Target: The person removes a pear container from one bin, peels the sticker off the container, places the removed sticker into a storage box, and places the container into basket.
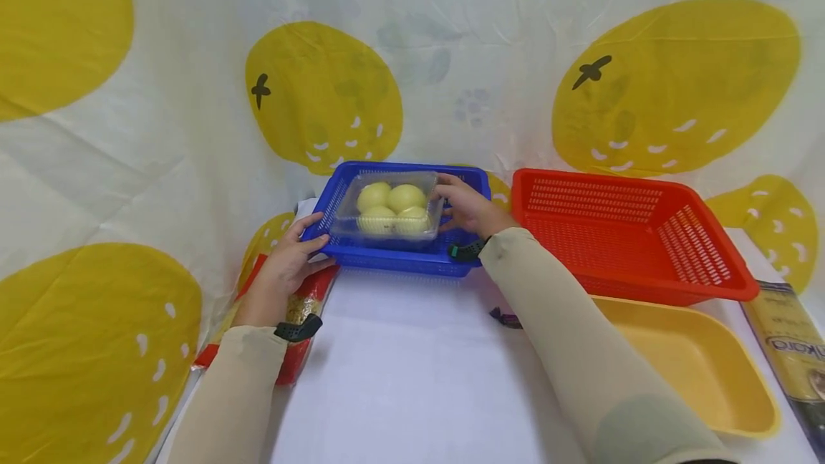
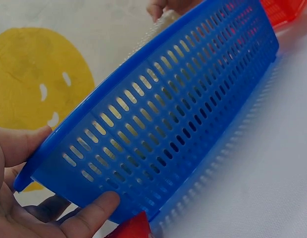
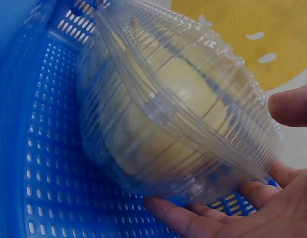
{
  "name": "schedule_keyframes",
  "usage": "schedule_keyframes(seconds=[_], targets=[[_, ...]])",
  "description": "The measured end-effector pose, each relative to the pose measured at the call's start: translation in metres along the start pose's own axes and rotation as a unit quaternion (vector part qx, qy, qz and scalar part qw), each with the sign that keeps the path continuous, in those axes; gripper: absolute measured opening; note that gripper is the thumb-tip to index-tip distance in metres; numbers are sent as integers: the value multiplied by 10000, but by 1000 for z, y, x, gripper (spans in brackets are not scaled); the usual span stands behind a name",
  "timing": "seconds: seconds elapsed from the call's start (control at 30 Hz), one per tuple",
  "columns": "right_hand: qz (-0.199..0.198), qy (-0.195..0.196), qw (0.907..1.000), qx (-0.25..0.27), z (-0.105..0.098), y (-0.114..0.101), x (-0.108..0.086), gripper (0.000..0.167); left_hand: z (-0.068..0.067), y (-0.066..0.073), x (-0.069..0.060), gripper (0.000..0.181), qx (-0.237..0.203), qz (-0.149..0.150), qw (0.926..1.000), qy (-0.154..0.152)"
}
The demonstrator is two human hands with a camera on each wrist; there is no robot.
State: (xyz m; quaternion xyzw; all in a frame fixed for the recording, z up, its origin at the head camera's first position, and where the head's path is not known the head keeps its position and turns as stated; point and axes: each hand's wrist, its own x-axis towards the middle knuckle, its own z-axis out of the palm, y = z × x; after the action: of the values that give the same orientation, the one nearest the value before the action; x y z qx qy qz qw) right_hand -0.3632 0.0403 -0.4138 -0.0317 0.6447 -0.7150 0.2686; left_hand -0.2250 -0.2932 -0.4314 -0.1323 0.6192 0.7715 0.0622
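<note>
A clear plastic clamshell container [image 1: 348, 217] holds several round pale-yellow pieces [image 1: 407, 197]. It sits inside the blue perforated basket [image 1: 387, 261], tilted in the right wrist view. My right hand [image 1: 469, 206] holds its right end, fingers under the edge and thumb [image 3: 294, 106] at the upper side. Part of those fingers is hidden by the container. At the basket's left front corner, my left hand [image 1: 286, 263] grips the rim. Its thumb lies over the rim and its fingers press the outer wall [image 2: 143, 114] in the left wrist view.
On the right stand a red perforated basket [image 1: 580, 235] and a yellow tub [image 1: 683, 356]. A gold packet [image 1: 783, 335] lies at the far right. Beneath my left forearm is a red packet [image 1: 299, 349]. A small dark purple item [image 1: 505, 318] lies beside my right sleeve.
</note>
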Motion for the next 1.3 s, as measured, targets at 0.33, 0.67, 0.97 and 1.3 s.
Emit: schedule_keyframes(seconds=[0.33, 0.67, 0.97, 1.3], targets=[[15, 41, 10000, 88, 2, 1, -2, 83, 1, 0, -2, 66, 55, -23, 10000, 37], [259, -49, 9996, -110, 2, 3, -1, 82, 0, -3, -2, 64, 110, 51, 9999, -17], [518, -67, 9985, -139, 3, 6, 5, 87, 0, -4, -1, 64, 93, 58, 9999, 1], [491, 27, 9987, -107, 5, 6, 3, 87, 0, -5, -1, 65, 151, 43, 9998, 80]])
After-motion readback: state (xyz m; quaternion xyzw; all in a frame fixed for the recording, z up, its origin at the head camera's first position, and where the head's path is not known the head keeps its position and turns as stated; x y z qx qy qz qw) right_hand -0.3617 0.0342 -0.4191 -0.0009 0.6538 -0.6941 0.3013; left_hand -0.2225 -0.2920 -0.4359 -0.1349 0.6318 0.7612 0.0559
